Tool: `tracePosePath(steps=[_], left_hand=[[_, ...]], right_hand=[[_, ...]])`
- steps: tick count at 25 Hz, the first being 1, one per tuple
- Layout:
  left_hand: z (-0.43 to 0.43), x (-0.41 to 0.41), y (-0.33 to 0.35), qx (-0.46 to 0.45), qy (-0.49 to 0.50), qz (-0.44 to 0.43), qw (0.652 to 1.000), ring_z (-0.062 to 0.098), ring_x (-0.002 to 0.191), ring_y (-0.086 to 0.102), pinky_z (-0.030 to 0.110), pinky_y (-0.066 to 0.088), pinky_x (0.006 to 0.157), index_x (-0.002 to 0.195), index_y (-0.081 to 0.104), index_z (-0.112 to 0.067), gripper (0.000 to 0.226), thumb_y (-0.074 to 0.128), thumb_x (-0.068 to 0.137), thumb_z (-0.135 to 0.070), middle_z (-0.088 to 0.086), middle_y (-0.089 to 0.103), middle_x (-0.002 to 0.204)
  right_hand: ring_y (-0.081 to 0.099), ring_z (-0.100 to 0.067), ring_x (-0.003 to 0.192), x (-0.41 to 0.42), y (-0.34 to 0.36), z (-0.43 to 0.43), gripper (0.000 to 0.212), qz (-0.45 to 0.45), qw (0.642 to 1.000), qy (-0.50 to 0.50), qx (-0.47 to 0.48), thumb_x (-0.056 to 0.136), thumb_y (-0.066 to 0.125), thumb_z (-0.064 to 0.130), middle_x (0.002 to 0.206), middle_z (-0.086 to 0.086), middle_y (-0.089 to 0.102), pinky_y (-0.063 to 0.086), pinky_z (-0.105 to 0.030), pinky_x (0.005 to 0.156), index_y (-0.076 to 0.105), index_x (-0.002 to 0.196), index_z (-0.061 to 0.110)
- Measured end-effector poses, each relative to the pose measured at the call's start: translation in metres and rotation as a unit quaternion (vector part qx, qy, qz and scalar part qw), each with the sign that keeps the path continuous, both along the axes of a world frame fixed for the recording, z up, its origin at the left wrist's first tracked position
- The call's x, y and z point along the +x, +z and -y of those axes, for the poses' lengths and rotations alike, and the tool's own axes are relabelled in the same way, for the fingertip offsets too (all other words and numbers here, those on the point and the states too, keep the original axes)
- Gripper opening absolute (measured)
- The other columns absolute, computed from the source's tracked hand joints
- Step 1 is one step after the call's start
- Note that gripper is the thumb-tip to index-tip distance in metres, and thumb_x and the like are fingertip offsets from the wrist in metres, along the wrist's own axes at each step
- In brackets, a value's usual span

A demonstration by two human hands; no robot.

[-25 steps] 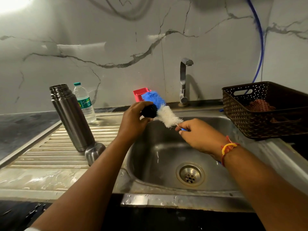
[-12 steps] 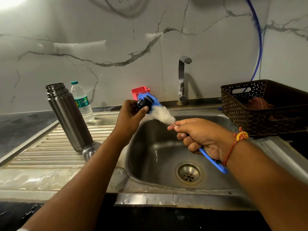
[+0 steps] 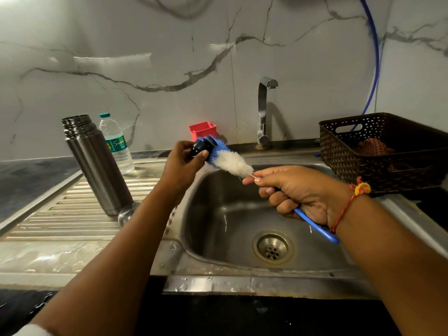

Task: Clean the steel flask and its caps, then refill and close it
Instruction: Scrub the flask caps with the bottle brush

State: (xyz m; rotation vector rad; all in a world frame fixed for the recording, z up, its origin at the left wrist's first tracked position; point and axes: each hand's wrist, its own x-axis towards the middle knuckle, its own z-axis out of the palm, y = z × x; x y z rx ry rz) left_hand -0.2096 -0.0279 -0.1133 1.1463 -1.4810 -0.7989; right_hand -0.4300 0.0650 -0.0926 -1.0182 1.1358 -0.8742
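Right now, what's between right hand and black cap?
Head view: the brush bridges it, white bristles near the right hand, blue bristles against the black cap.

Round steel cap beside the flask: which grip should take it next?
Probably left. The round steel cap lies beside the left forearm; the left grip pinches only the small black stopper, while the right grip holds the blue-handled brush.

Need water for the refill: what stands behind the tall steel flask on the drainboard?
A clear plastic water bottle with a green cap stands behind the tall steel flask. The flask covers the bottle's lower left side, and its water level cannot be told.
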Motion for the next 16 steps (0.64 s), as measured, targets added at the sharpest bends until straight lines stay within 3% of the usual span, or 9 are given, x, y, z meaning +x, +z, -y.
tracePosePath(steps=[3,7,10,16], left_hand=[[-0.003,-0.003,-0.002,0.02,-0.036,0.074,0.996,0.023,0.113,0.066,0.045,0.056,0.1,0.125,0.052,-0.022,0.034,0.069,0.096,-0.021,0.01,0.065,0.128],[0.001,-0.005,-0.001,0.014,-0.008,0.062,0.998,0.023,0.113,0.066,0.046,0.054,0.103,0.126,0.053,-0.02,0.035,0.07,0.095,-0.021,0.011,0.065,0.129],[0.001,-0.006,-0.004,0.042,-0.054,0.09,0.994,0.025,0.114,0.067,0.049,0.053,0.104,0.131,0.057,-0.018,0.039,0.071,0.095,-0.021,0.011,0.067,0.127],[-0.004,0.003,0.003,0.086,-0.08,-0.134,0.984,0.024,0.117,0.065,0.035,0.058,0.098,0.137,0.056,-0.012,0.036,0.058,0.101,-0.01,0.011,0.064,0.125]], right_hand=[[0.028,-0.003,0.043,0.002,-0.003,0.001,0.025,-0.025,1.0,-0.017,0.0,0.103,0.042,0.01,0.056,0.002,0.044,0.022,-0.013,0.034,0.061,0.118,0.006],[0.029,-0.003,0.044,-0.002,-0.001,0.001,0.023,-0.03,0.999,-0.011,-0.001,0.103,0.043,0.011,0.057,0.002,0.044,0.022,-0.013,0.034,0.062,0.115,0.007],[0.031,-0.004,0.045,-0.002,-0.007,0.003,0.023,-0.079,0.996,-0.024,-0.014,0.103,0.044,0.012,0.059,0.002,0.046,0.024,-0.015,0.036,0.062,0.116,0.008],[0.036,-0.007,0.051,-0.001,-0.012,0.01,0.02,-0.233,0.96,-0.097,-0.119,0.101,0.046,0.024,0.07,0.0,0.048,0.028,-0.019,0.039,0.064,0.111,0.023]])
